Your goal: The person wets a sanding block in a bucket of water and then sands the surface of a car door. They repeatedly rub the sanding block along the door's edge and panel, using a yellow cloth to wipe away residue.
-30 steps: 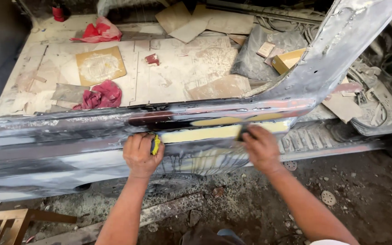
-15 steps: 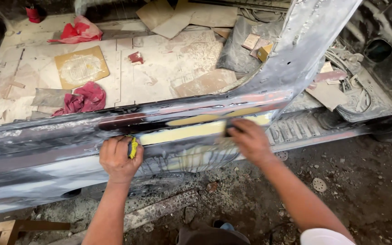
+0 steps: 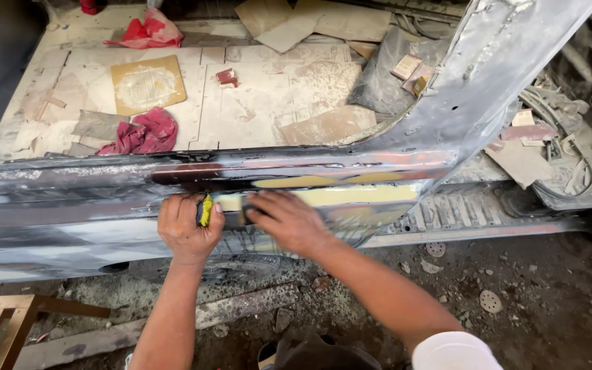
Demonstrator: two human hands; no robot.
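My left hand grips the yellow-tipped end of a dark sanding block held against the side of a bare grey metal car sill. My right hand lies over the block's other end, close to my left hand. A strip of pale yellow filler runs along the sill to the right of my hands. Most of the block is hidden under my fingers.
Behind the sill is the dusty stripped car floor with red rags, a yellow sanding sheet and cardboard pieces. A grey door pillar rises at right. Below are dirt ground, a wooden frame and a plank.
My right hand has slid left along the sill and now sits next to my left hand. My left hand has stayed at about the same place on the sill.
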